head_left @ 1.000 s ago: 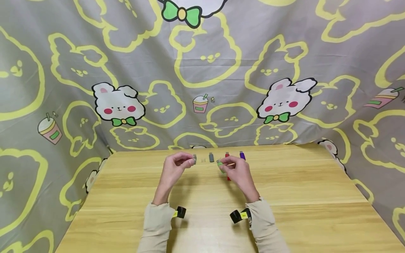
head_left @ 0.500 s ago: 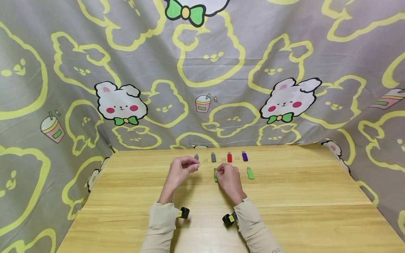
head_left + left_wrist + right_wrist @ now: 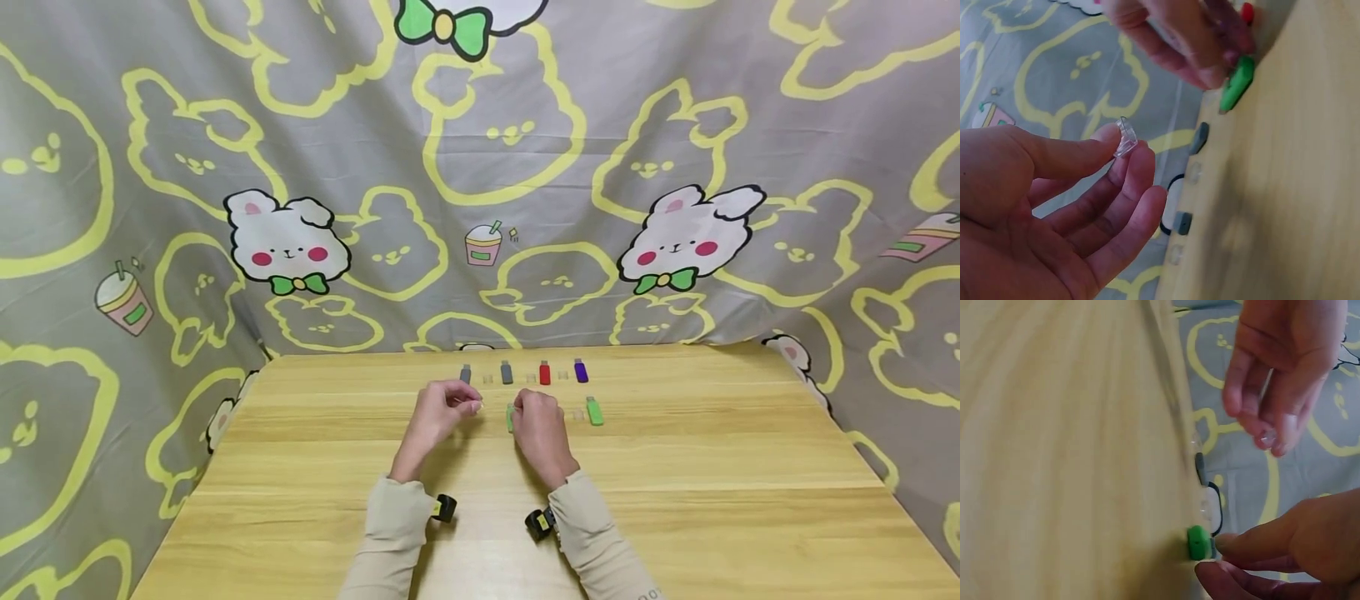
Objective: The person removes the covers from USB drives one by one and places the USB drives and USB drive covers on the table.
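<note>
A small clear plastic cap (image 3: 1126, 139) is pinched between the thumb and fingertips of my left hand (image 3: 444, 408), raised above the table. To the right, my right hand (image 3: 542, 429) has its thumb and forefinger at the edge of a green USB flash drive (image 3: 511, 418), low at the tabletop; the hand covers part of it. In the right wrist view the green drive (image 3: 1198, 542) shows end-on beside the fingertips. Behind the hands, two grey USB flash drives (image 3: 506, 372), a red one (image 3: 544, 373) and a purple one (image 3: 581, 372) lie in a row.
Clear caps (image 3: 531, 378) lie between the drives of the back row. A second green drive (image 3: 594, 411) with a clear cap (image 3: 577, 415) beside it lies right of my right hand. A patterned curtain (image 3: 375, 167) hangs behind the wooden table (image 3: 300, 467).
My right hand has lowered the green drive from the air to the tabletop, uncovering the drive and cap on the right. My left hand has moved right and nearer, holding the clear cap.
</note>
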The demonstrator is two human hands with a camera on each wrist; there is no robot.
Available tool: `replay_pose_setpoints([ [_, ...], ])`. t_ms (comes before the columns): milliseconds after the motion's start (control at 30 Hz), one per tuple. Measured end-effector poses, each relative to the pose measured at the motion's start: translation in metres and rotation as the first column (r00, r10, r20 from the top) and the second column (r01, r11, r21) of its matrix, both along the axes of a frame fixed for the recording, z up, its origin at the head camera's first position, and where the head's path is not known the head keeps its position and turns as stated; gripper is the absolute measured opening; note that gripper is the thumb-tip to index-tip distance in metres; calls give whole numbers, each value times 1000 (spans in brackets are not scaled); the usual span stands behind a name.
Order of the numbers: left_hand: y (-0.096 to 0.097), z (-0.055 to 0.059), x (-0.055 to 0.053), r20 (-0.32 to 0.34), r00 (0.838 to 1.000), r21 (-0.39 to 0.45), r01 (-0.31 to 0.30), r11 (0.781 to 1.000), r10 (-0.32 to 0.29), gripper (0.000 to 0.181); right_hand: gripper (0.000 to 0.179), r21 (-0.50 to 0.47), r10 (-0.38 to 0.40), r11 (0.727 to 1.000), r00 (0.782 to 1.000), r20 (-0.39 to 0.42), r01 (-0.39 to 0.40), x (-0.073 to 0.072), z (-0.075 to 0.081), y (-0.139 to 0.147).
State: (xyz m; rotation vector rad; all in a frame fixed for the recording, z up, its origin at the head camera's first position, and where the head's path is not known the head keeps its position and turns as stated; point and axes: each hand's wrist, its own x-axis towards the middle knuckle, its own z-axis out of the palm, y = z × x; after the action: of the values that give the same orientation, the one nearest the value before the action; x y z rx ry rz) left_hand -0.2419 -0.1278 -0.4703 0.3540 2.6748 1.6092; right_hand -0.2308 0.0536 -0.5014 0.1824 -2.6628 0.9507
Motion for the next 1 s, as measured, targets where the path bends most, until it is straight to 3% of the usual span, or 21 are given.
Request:
replay_pose_setpoints([
  [233, 14, -13, -1, 13, 999, -108, 34, 994, -32, 4, 5, -94, -5, 996, 1000, -6, 5, -1, 20, 16],
  [367, 22, -19, -2, -11, 999, -167, 29, 986, -31, 5, 6, -149, -17, 989, 1000, -15, 15, -1, 29, 28],
  [667, 34, -33, 8, -63, 998, -291, 12, 957, -31, 9, 5, -179, -41, 983, 999, -12, 39, 2, 32, 41],
  [800, 37, -35, 8, -114, 993, -315, -23, 949, -13, 11, 7, -174, -24, 985, 1000, -9, 23, 1, 32, 42],
  [1000, 38, -35, 5, -140, 990, -326, -47, 944, 0, 10, 7, -165, -17, 986, 1000, -4, 16, 1, 33, 43],
])
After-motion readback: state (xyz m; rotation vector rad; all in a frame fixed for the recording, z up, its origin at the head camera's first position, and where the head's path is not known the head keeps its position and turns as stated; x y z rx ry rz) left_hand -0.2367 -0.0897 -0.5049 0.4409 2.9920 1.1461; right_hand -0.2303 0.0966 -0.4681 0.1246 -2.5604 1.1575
